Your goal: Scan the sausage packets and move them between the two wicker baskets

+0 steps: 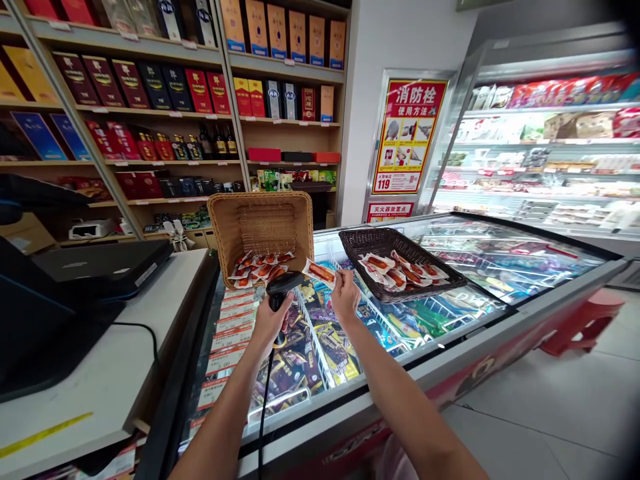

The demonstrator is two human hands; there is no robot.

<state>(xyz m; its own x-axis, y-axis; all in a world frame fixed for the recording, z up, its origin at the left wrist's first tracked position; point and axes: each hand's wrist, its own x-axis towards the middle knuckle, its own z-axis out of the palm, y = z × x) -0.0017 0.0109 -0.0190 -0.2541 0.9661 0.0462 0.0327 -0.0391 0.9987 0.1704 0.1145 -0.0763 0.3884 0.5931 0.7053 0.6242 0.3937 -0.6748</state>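
My left hand (271, 319) is wrapped round the handle of a black barcode scanner (284, 283), whose cord hangs down toward me. Pinched in my right hand (345, 295) is a packaged sausage (320, 273), held close to the scanner's head. Both hands are above the glass top of a chest freezer. Behind the scanner, a tan wicker basket (301, 220) faces me with several packaged sausages (261, 266) inside. To the right of my right hand, a dark brown woven basket (367, 241) holds several more packaged sausages (400, 272).
The chest freezer (385, 387) holds colourful packets under its glass. At left stands a white counter (115, 353) with a black terminal (40, 300). Shelves of boxed bottles (165, 87) line the back. A refrigerated display (540, 147) and a red stool (583, 320) are at right.
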